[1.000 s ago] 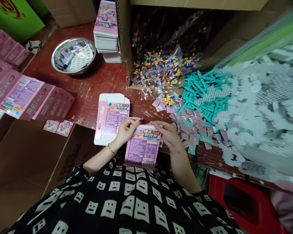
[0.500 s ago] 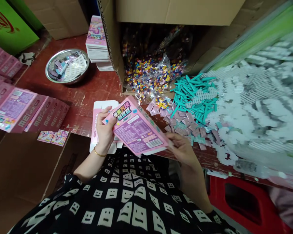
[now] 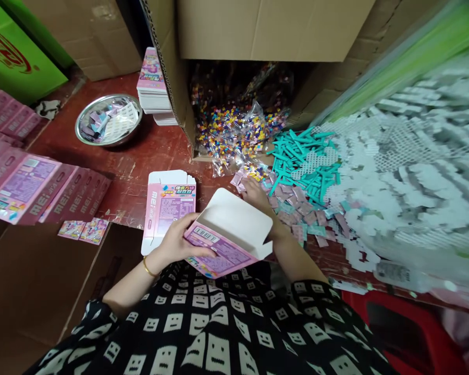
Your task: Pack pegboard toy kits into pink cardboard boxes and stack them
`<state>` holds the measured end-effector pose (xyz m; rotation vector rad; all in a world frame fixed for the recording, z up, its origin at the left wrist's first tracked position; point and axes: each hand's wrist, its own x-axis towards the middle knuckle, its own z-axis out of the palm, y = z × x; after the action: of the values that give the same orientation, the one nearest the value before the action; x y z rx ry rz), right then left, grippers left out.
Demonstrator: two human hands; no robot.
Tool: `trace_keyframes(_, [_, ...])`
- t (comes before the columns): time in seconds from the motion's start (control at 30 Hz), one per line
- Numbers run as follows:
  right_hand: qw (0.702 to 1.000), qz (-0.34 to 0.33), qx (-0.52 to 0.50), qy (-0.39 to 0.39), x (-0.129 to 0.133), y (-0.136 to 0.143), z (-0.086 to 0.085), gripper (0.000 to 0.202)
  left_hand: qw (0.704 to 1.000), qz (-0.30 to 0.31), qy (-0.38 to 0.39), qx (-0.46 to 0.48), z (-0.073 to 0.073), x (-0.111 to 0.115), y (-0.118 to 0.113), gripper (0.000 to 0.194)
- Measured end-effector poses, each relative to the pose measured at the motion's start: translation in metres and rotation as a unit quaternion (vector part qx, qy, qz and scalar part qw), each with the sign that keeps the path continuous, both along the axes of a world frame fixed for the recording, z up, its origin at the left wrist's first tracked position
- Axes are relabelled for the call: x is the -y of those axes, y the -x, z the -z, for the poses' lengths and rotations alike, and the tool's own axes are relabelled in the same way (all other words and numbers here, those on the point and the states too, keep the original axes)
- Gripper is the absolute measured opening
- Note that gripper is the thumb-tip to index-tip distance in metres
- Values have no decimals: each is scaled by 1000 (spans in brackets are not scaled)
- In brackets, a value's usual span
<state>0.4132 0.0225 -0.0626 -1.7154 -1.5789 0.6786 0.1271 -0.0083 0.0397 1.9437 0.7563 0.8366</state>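
Note:
My left hand [image 3: 182,240] grips a pink and purple box [image 3: 222,255] by its side, and the box's open end with raised white flaps faces up. Behind the box, my right hand [image 3: 256,195] reaches to the pink sachets [image 3: 293,200] beside the bags of colourful beads [image 3: 234,125]. Its fingertips are partly hidden, so what they hold cannot be made out. A flattened pink box [image 3: 172,203] lies on the red table left of the held one. Teal plastic pieces [image 3: 307,156] are heaped to the right of the beads.
A metal bowl [image 3: 108,120] of packets stands at the left, near a stack of cards [image 3: 152,86]. Rows of pink boxes [image 3: 78,192] line the far left. A large cardboard carton [image 3: 273,31] rises behind the beads. White mesh pieces [image 3: 410,172] fill the right side.
The held box has been turned so its open end faces up. My right hand has let go of it and moved forward to the sachets. The view has shifted slightly.

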Motion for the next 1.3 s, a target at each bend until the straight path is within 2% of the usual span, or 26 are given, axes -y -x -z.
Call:
trace_keyframes(0.1, [991,25,127,-11,-22,-12,39,39,997,-26,57,-53,3,4,6,74])
trace_keyframes(0.17, [985,8,170,-24,-27,-18,50,39,992,-44,87,-75,5,8,6,70])
trace_keyframes(0.4, [982,-50,183,-27,-21,-32,55,42,980,-93,149,-90,16,13,-1,66])
trace_keyframes(0.5, [987,-30,149,-55,-18,-37,52,40,975,-105,168,-97,17,13,-4,67])
trace_keyframes(0.53, [989,5,125,-81,-17,-38,48,37,974,-107,171,-99,16,13,-5,68])
trace_keyframes(0.6, [980,118,45,-152,-15,-36,29,34,972,-111,176,-105,16,13,-7,68])
trace_keyframes(0.67, [955,202,-57,-211,-6,-25,-4,34,970,-118,179,-110,14,12,-11,70])
trace_keyframes(0.7, [950,197,-103,-220,0,-15,-23,35,970,-121,180,-109,14,12,-12,69])
trace_keyframes(0.73, [955,151,-136,-214,8,-4,-44,34,971,-122,179,-103,13,12,-14,69])
trace_keyframes(0.8, [974,-56,-153,-157,22,17,-80,28,975,-117,174,-80,11,9,-14,68])
trace_keyframes(0.83, [967,-161,-149,-132,26,25,-93,25,976,-113,175,-66,9,7,-13,68])
trace_keyframes(0.87, [954,-235,-144,-116,26,28,-101,23,975,-116,180,-54,8,4,-9,68])
trace_keyframes(0.9, [950,-256,-138,-116,22,27,-103,22,972,-126,191,-47,7,0,-3,67])
trace_keyframes(0.93, [959,-220,-129,-126,15,21,-99,23,967,-148,204,-47,7,-5,5,67])
trace_keyframes(0.97, [975,-136,-112,-136,5,11,-90,24,958,-179,216,-55,6,-11,16,66])
trace_keyframes(1.0, [987,-22,-84,-136,-6,-4,-77,26,948,-215,226,-68,7,-19,27,65])
trace_keyframes(1.03, [987,97,-41,-119,-16,-20,-62,32,936,-251,230,-87,8,-27,40,65])
trace_keyframes(1.07, [980,186,7,-70,-26,-38,-46,44,926,-277,232,-111,10,-37,52,65])
trace_keyframes(1.1, [968,248,47,-11,-33,-54,-30,53,916,-295,230,-142,13,-46,64,67])
trace_keyframes(1.13, [956,281,79,41,-38,-68,-17,56,908,-315,208,-182,16,-55,73,72])
trace_keyframes(1.2, [945,292,117,92,-42,-86,2,47,897,-347,105,-252,21,-68,83,85])
trace_keyframes(1.23, [946,285,128,85,-41,-90,6,39,893,-356,35,-274,21,-72,84,91])
trace_keyframes(1.3, [959,251,129,28,-36,-90,3,28,892,-348,-87,-275,17,-72,74,91])
